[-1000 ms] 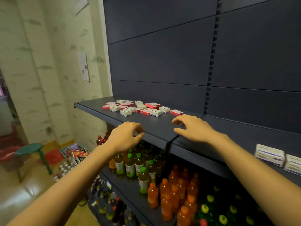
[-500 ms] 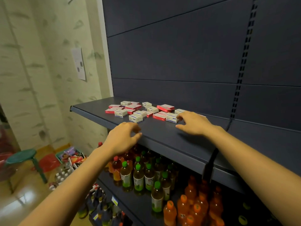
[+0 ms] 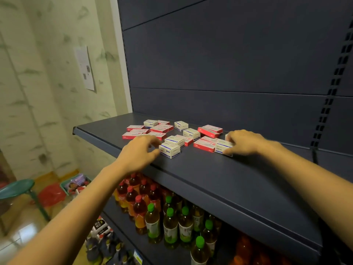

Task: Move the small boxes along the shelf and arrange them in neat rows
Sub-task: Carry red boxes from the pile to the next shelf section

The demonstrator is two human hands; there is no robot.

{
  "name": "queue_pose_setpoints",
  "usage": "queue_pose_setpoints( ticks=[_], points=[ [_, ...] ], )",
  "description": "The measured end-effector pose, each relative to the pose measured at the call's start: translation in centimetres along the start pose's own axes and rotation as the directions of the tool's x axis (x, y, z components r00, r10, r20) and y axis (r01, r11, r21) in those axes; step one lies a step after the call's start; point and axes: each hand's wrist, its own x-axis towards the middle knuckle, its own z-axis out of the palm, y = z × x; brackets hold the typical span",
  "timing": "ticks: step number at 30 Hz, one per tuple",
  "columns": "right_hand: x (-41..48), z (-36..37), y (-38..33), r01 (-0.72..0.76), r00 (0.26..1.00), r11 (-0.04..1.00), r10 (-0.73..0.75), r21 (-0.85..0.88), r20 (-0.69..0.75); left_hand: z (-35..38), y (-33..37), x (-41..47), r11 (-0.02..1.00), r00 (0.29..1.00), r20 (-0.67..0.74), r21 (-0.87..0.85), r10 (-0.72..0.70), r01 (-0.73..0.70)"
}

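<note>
Several small red and white boxes lie scattered on the dark shelf [image 3: 210,178], toward its left end. My left hand [image 3: 139,153] rests on the shelf with loosely curled fingers, its fingertips and thumb touching the left end of the nearest white box [image 3: 170,150]. My right hand [image 3: 245,142] pinches a white box [image 3: 221,147] at the right edge of the cluster, fingers over its top and thumb at its front. A flat red box [image 3: 204,145] lies just left of that one. Another white box behind my right hand is mostly hidden.
The shelf's back panel [image 3: 229,64] rises right behind the boxes. On the lower shelf stand drink bottles [image 3: 170,226] with red and green caps. A green stool [image 3: 17,188] and baskets of goods [image 3: 76,183] sit on the floor at left.
The view has drawn nearer to the boxes. My left hand moved forward up to the nearest white box. My right hand moved left and closed on a white box at the cluster's right edge.
</note>
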Motion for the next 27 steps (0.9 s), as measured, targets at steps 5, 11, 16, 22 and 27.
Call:
queue_pose_setpoints(
  ticks=[5, 11, 16, 22, 27],
  points=[
    [0.4, -1.1, 0.0, 0.014, 0.998, 1.0, -0.016, -0.028, -0.066, 0.4, -2.2, 2.8, 0.996, 0.993, 0.093, -0.044, 0.077, -0.073],
    [-0.9, -2.2, -1.5, -0.007, 0.994, 1.0, 0.008, 0.01, -0.111, 0.2, -3.8, 6.5, 0.955, 0.893, 0.34, -0.1, 0.296, -0.278],
    [-2.1, -2.5, -3.3, -0.067, 0.988, 0.997, 0.073, 0.049, -0.135, 0.7, -4.5, 8.7, 0.916, 0.81, 0.428, -0.182, 0.401, -0.358],
    [-5.0, -1.3, -4.7, -0.171, 0.964, 0.979, 0.19, 0.113, -0.188, 0.9, -5.0, 10.1, 0.857, 0.765, 0.386, -0.207, 0.515, -0.472],
    [-8.6, -0.1, -5.2, -0.24, 0.927, 0.956, 0.278, 0.171, -0.252, 0.2, -3.2, 10.0, 0.793, 0.786, 0.168, -0.284, 0.595, -0.539]
  ],
)
